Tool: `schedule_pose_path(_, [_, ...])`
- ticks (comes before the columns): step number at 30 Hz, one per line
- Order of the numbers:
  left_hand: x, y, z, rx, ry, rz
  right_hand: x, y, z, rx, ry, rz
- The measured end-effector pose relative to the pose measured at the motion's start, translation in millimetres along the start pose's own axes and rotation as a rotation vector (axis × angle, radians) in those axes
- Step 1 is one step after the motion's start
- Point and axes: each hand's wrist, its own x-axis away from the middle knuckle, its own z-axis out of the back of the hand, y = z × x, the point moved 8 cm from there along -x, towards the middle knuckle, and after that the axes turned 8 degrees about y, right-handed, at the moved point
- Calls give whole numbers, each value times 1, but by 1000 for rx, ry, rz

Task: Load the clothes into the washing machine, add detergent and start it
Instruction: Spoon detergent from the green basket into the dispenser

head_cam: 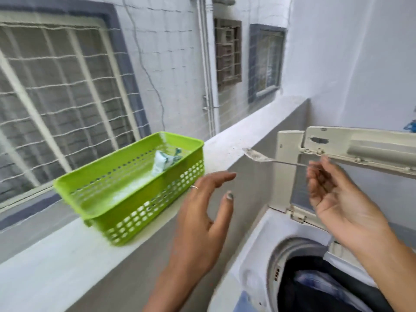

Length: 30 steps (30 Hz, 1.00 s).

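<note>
While above the washer (252,248), right hand (337,199) pinching spoon (258,156).

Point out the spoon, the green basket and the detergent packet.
spoon (254,155): head view, on the bowl of the spoon.
green basket (144,212): head view, on its perforated front wall.
detergent packet (162,164): head view, on the packet's white face.

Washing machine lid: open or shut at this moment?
Open. The lid stands raised behind the drum opening, and dark clothes show inside the uncovered drum.
</note>
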Motion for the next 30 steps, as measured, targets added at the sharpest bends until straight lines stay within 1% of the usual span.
schedule_pose_path(4, [-1,24,63,-73,112,-106,5,17,-56,43,-130,-48])
schedule_pose_path(7, [-5,25,94,-154,151,-116,8,31,-88,64,-184,-69])
schedule_pose_path(10, [-16,10,114,-249,179,-49,7,44,-110,88,-211,-90])
schedule_pose_path(13, [-33,-16,125,-287,193,99,9,54,-124,146,-225,-91])
schedule_pose_path(15, [-48,-31,124,-316,167,184,8,59,-126,157,-221,-87])
schedule_pose_path(17, [-65,-40,119,-357,99,229,6,63,-127,168,-210,-86])
schedule_pose_path(22, [-96,-47,97,-521,-122,230,1,66,-127,185,-186,-97])
schedule_pose_path(24, [-102,-51,90,-601,-181,233,0,65,-131,193,-190,-99])
schedule_pose_path(27, [-108,-57,87,-737,-215,227,-3,62,-136,226,-210,-86])
schedule_pose_path(30, [-112,-60,87,-789,-208,213,-5,60,-140,260,-227,-74])
